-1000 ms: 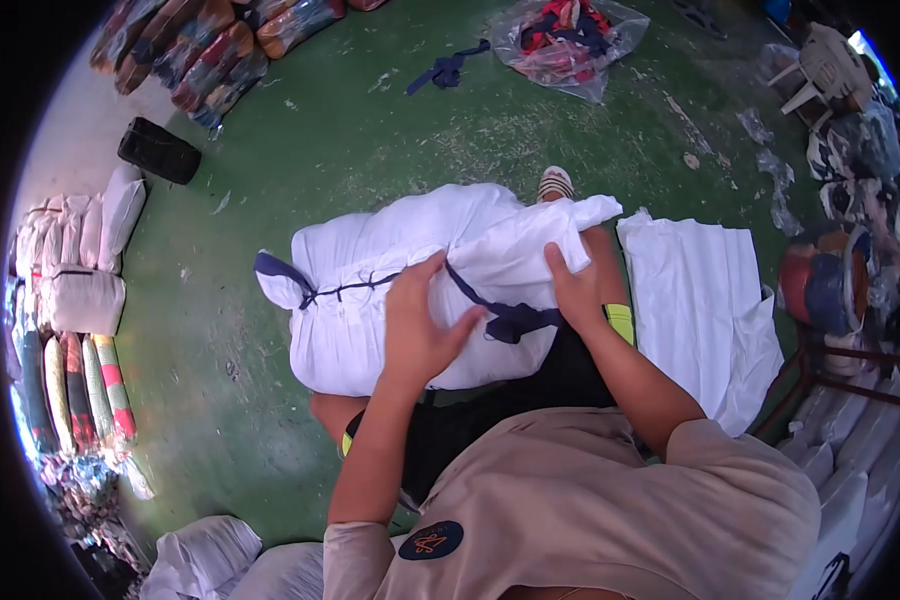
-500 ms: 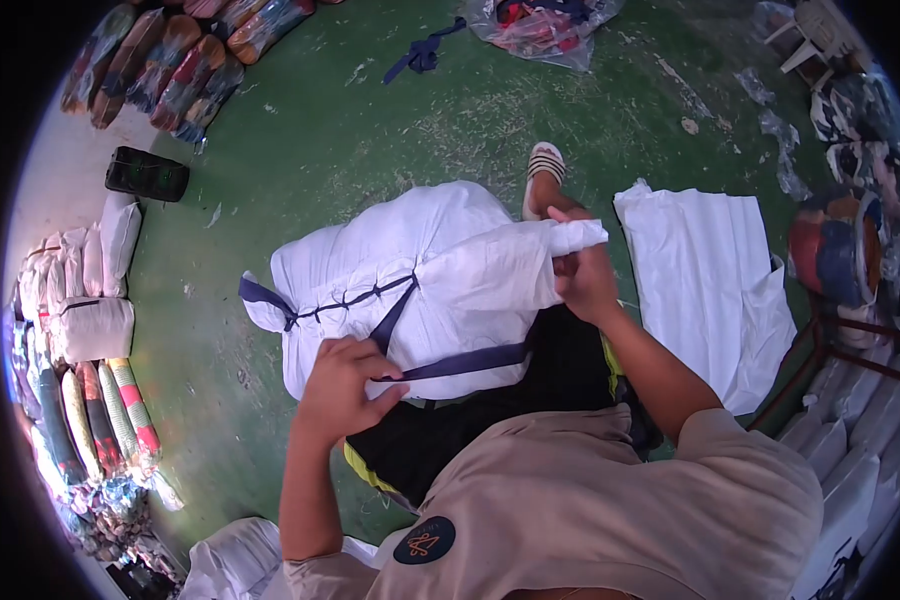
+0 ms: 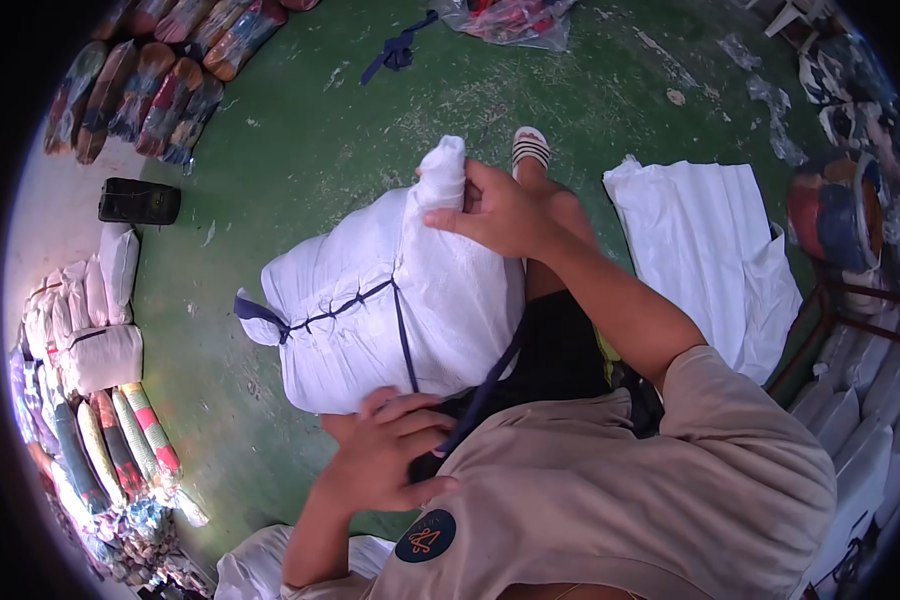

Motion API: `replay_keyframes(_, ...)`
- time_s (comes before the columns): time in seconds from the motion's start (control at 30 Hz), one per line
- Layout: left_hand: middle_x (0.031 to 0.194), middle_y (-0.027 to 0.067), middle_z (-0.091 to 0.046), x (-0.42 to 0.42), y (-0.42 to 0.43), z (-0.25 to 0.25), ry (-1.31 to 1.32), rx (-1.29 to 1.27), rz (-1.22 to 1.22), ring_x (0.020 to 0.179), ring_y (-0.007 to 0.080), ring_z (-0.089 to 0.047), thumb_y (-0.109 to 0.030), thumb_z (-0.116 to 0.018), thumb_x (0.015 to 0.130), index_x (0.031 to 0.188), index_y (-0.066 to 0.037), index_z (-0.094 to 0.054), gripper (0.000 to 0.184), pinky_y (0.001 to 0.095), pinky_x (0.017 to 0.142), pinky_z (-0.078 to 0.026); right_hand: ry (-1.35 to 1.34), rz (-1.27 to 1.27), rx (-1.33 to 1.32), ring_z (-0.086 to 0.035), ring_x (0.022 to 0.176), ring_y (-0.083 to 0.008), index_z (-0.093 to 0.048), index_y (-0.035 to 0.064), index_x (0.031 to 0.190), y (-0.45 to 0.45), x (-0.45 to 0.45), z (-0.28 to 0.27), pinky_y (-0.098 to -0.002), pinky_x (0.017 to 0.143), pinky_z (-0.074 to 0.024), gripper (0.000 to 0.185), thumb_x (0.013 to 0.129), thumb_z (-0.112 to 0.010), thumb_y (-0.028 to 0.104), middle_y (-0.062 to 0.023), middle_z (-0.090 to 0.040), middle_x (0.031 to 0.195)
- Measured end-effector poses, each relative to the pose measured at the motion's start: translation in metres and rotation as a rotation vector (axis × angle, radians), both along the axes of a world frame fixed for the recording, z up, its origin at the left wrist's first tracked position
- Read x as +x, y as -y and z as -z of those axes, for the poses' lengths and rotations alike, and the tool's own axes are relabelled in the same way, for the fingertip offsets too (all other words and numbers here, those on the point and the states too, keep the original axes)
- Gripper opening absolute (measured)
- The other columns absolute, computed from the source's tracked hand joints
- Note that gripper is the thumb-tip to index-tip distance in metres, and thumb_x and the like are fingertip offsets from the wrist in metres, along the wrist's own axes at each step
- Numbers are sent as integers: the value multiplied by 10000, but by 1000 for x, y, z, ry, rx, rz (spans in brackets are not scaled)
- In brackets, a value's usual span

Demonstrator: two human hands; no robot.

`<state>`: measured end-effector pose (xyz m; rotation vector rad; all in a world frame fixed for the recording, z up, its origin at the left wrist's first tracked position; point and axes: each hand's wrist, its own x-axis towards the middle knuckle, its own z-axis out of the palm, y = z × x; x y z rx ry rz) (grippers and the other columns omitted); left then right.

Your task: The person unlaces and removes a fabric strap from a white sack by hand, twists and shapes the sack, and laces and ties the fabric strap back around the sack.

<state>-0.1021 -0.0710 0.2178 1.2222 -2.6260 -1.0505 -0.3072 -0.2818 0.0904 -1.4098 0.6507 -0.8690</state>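
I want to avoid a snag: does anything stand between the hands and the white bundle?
Nothing visible blocks the right hand, which grips the twisted corner of the white bundle. By the left hand, only the dark blue strip intervenes, running down from the bundle; I can't tell whether that hand touches the bundle.

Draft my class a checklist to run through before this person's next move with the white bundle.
1. Right hand gripping the bundle's gathered corner: ok.
2. Navy strip laced along part of the bundle: ok.
3. Lacing reaches the gathered corner: not ok, it stops short.
4. Left hand firmly holding the strip: cannot tell, the fingers hide it.
5. White sheet clear of the bundle: ok, lying apart.
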Motion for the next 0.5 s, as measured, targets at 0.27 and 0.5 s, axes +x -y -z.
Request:
replay_keyframes(0.27,862,-5,-687,50,1,-12,-154,57,-255,1099,271,-614,-390,-730,842,771,-127,-670,279,462,1047,-277,232,147,118,-587,997,-111,-404,12,1502,-14,3,11,-270,896,-449,633,976,-652,263,-98,-615,1242)
replay_keyframes(0.5,764,9,-686,93,5,-4,-1047,164,-690,918,215,-615,-528,-720,822,718,-150,-639,401,442,971,-377,48,65,-58,-286,1462,-309,-171,-12,1588,-54,-52,48,-452,1190,-230,976,948,-599,588,-174,-229,1635)
